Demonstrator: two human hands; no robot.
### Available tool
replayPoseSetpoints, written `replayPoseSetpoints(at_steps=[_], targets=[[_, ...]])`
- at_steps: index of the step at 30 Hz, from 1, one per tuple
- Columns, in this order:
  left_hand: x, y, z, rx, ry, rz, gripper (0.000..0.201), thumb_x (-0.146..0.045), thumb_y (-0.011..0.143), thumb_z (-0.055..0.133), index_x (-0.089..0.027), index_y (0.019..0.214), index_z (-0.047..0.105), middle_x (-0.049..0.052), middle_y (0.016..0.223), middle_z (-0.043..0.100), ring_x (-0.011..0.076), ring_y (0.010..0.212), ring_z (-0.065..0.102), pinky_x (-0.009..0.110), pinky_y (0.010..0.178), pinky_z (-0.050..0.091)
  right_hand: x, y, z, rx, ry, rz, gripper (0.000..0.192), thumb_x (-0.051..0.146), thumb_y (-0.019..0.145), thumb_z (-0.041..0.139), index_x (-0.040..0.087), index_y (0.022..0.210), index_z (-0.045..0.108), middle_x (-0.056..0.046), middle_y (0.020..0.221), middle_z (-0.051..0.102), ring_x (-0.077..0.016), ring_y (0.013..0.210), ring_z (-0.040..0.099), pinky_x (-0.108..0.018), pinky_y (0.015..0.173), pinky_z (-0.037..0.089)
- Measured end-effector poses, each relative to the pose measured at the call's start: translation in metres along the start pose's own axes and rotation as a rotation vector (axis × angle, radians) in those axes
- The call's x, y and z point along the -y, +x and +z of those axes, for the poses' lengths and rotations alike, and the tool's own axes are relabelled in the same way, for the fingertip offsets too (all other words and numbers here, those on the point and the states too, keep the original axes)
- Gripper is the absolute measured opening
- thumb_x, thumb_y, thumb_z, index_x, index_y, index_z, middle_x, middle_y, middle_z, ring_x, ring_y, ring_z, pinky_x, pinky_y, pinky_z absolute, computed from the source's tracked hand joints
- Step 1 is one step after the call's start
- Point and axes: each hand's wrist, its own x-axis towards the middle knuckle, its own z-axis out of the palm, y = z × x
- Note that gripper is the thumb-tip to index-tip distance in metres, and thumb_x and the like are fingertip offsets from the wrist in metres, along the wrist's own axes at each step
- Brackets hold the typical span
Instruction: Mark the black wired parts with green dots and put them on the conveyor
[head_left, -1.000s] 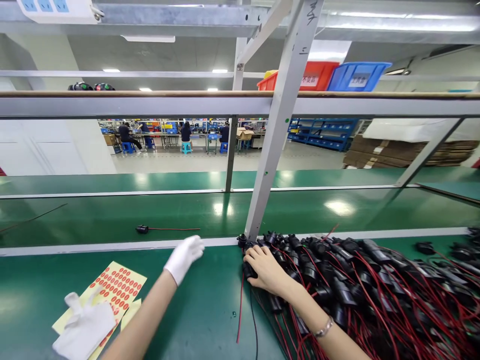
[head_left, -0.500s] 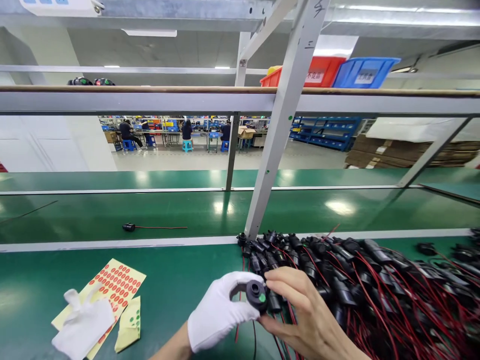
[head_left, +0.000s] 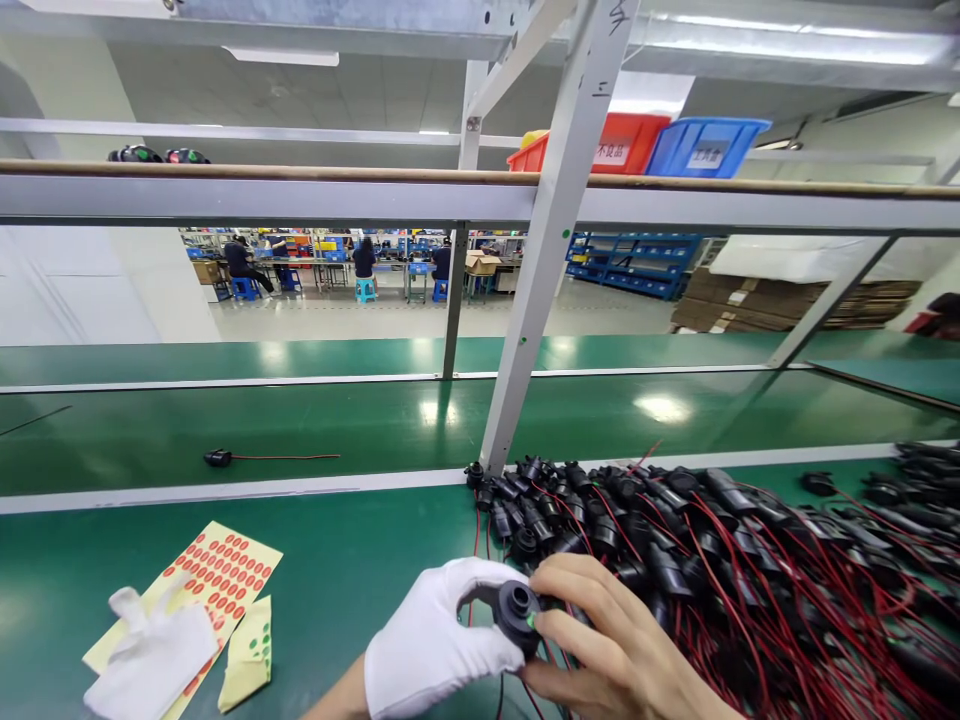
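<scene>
While the green surface fills the lower frame, a heap of black wired parts sprawls at lower right, nearer the bottom centre than half a second ago. At lower left lie a red-dot sticker sheet and a spare white glove. At bottom centre, the gloved left hand and bare right hand both stay clamped on one round black part, now raised slightly less, a green dot by the right fingertip.

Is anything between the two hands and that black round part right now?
Nothing visible. The gloved left hand and the bare right hand both hold the black round part directly, fingers on its sides. The pile of wired parts lies behind and to the right of it.
</scene>
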Motion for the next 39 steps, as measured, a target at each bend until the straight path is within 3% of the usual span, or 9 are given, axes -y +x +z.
replayPoseSetpoints(at_steps=[8,11,15,18,20,25,33,35,39], targets=[[-0.004,-0.002,0.006,-0.084,0.079,0.038,0.023,-0.019,0.075,0.073,-0.017,0.099,0.074,0.003,0.099,0.072,0.0195,0.093,0.063,0.029,0.089,0.047,0.001,0.002,0.007,-0.049,0.012,-0.004,0.036,0.018,0.091,0.067,0.026,0.123,0.054,-0.008,0.094,0.074,-0.0236,0.085,0.072,-0.037,0.078,0.062],[-0.003,-0.001,0.008,-0.125,-0.084,-0.014,0.022,-0.018,0.075,0.073,-0.016,0.097,0.068,0.003,0.097,0.069,0.0173,0.092,0.061,0.028,0.088,0.046,-0.002,-0.002,0.018,-0.109,0.08,0.09,0.043,0.023,0.09,0.071,0.028,0.127,0.051,-0.008,0.102,0.071,-0.0232,0.091,0.071,-0.035,0.08,0.061],[0.011,0.003,0.009,-0.097,-0.426,-0.086,0.033,-0.042,0.081,0.074,-0.013,0.09,0.061,0.001,0.081,0.063,0.0119,0.072,0.058,0.025,0.073,0.048,-0.003,-0.003,0.024,-0.075,0.174,0.324,0.053,0.023,0.078,0.08,0.027,0.125,0.054,-0.008,0.113,0.067,-0.0248,0.102,0.067,-0.034,0.087,0.058],[0.022,0.003,0.014,0.021,-0.606,-0.141,0.052,-0.063,0.081,0.068,-0.012,0.082,0.058,0.001,0.063,0.059,0.0103,0.053,0.056,0.023,0.056,0.047,0.0,0.003,0.021,0.03,0.45,0.643,0.032,0.02,0.079,0.075,0.026,0.106,0.061,-0.002,0.099,0.066,-0.0206,0.09,0.065,-0.03,0.081,0.055],[0.026,0.001,0.017,0.081,-0.695,-0.205,0.063,-0.073,0.08,0.062,-0.01,0.083,0.061,0.005,0.06,0.062,0.013,0.048,0.059,0.022,0.048,0.048,0.003,0.007,0.02,0.055,0.75,0.831,0.023,0.035,0.083,0.073,0.024,0.101,0.062,-0.002,0.093,0.064,-0.02,0.086,0.063,-0.03,0.077,0.053],[0.027,0.0,0.019,0.092,-0.816,-0.307,0.074,-0.078,0.07,0.068,-0.004,0.079,0.066,0.012,0.066,0.067,0.0142,0.047,0.063,0.02,0.038,0.047,0.006,0.011,0.029,0.005,1.152,1.003,0.056,0.071,0.074,0.073,0.021,0.094,0.062,-0.001,0.086,0.059,-0.0175,0.079,0.057,-0.029,0.072,0.049],[0.017,-0.001,0.015,0.121,-0.749,-0.194,0.07,-0.074,0.073,0.069,-0.006,0.086,0.066,0.007,0.065,0.064,0.013,0.05,0.061,0.022,0.048,0.048,0.005,0.007,0.02,0.015,0.788,0.845,0.029,0.038,0.083,0.075,0.024,0.105,0.062,-0.003,0.096,0.064,-0.02,0.089,0.063,-0.03,0.08,0.053],[0.007,-0.002,0.009,0.103,-0.607,-0.111,0.056,-0.061,0.075,0.075,-0.009,0.094,0.067,0.005,0.072,0.066,0.013,0.061,0.063,0.024,0.061,0.051,0.005,0.005,0.013,-0.006,0.59,0.656,0.033,0.025,0.081,0.076,0.027,0.111,0.061,-0.003,0.106,0.066,-0.021,0.1,0.065,-0.028,0.086,0.054],[-0.004,-0.003,-0.005,-0.122,-0.088,0.075,0.038,-0.013,0.067,0.083,-0.017,0.103,0.071,0.003,0.103,0.071,0.0166,0.096,0.065,0.026,0.09,0.048,0.005,0.0,0.003,-0.075,0.298,0.342,0.05,0.02,0.083,0.074,0.027,0.129,0.054,-0.006,0.121,0.063,-0.0204,0.117,0.061,-0.026,0.102,0.05]])
